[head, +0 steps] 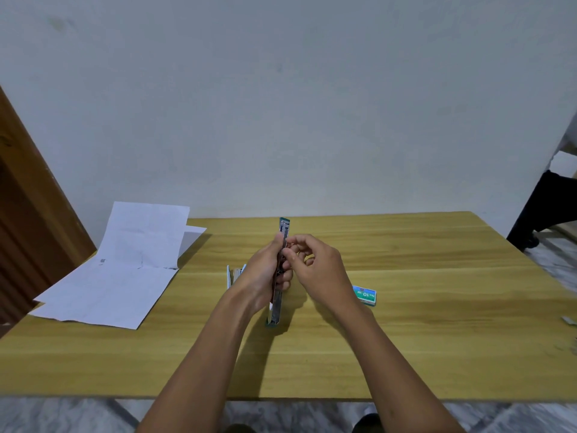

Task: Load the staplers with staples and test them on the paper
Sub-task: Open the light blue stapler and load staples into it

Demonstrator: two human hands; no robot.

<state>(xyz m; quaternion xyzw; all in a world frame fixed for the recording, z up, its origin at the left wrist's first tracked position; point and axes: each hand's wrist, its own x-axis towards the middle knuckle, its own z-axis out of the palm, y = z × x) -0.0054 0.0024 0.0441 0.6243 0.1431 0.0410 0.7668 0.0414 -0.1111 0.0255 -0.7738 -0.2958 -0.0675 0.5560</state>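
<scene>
My left hand [265, 273] grips a teal stapler [283, 228] swung fully open, its two halves standing in a line above the wooden table [406, 339]. My right hand [318, 260] is at the stapler's middle with thumb and forefinger pinched at the metal channel; whether a staple strip is between them cannot be seen. A second, light blue stapler [232, 275] lies behind my left wrist, mostly hidden. A green staple box [365, 295] marked No. 10 lies on the table to the right of my right wrist. White paper sheets [115, 276] lie at the table's left.
The far sheet of paper leans up against the wall [281, 104]. A small loose metal piece [569, 320] sits at the table's right edge. A brown door [28, 214] stands at the left and a dark chair [540, 210] at the far right.
</scene>
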